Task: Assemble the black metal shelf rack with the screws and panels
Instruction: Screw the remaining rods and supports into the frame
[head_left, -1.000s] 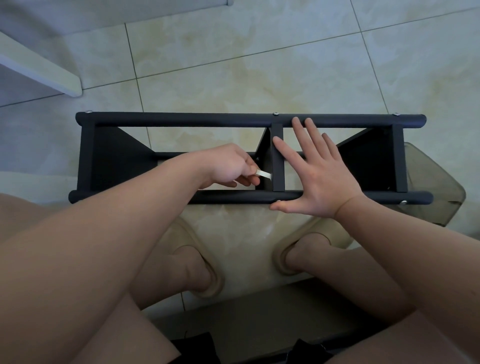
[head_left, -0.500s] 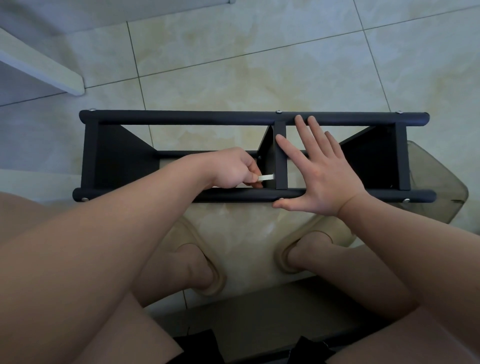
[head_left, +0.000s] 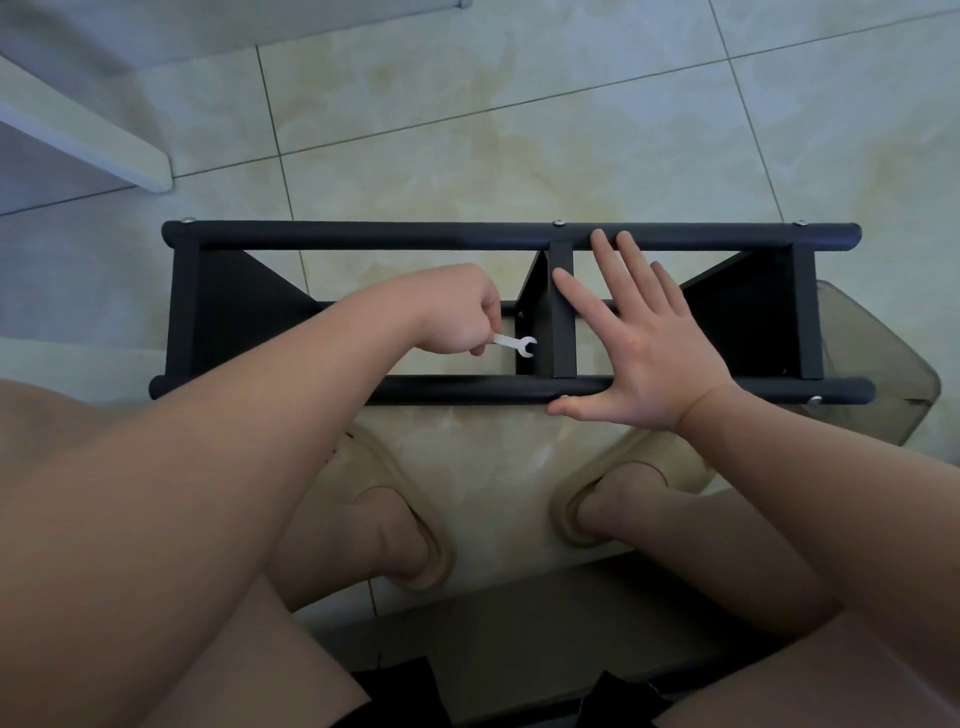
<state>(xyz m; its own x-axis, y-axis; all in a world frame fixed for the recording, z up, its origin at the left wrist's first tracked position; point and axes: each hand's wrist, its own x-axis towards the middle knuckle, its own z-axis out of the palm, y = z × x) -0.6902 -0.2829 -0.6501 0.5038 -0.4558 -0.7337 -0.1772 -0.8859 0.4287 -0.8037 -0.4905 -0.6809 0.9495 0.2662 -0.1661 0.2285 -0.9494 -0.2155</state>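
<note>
- While the rack (head_left: 363, 235) lies on its side on the floor, left hand (head_left: 457, 312) fist-grips a small wrench (head_left: 514, 343) at the middle panel (head_left: 563, 312).
- Right hand (head_left: 649, 353) flat, fingers spread, bracing the rails.
- Step: tightening the panel fastener, probably; the nut isn't visible.
- Next: seat wrench head, turn.

Dim, flat indoor light; soft shadows under legs; wide-angle bending at edges; forearms close up soft, centre reasonably sharp.
</note>
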